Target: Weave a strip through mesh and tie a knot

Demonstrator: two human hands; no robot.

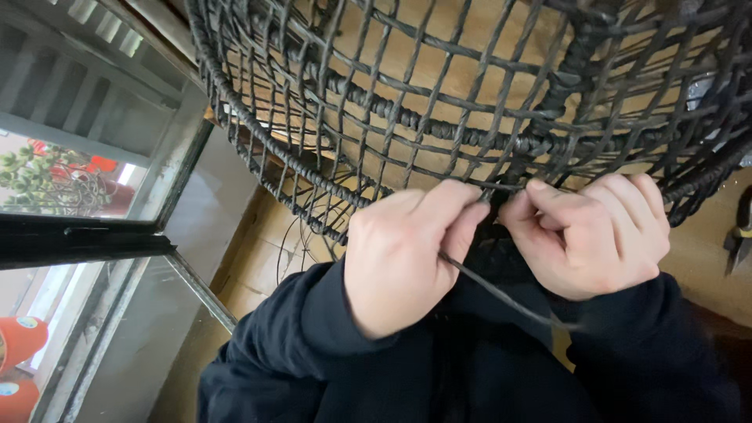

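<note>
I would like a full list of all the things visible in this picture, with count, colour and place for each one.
Woven basket frame: one, black cord over a grid, fills the upper part of the view.
Loose cord strand: one, dark grey, runs from between the hands down to the right.
Tool: one, dark with a yellow spot, right edge; kind unclear.
Window frame: one, dark, left side.
Plants: green with red, outside the window.
Red objects: two, bottom left corner.
Wooden surface: light brown, below the basket.
Sleeves: two, black, bottom.
Left hand: pinches the strand, centre.
Right hand: pinches the weave, centre right.
</note>
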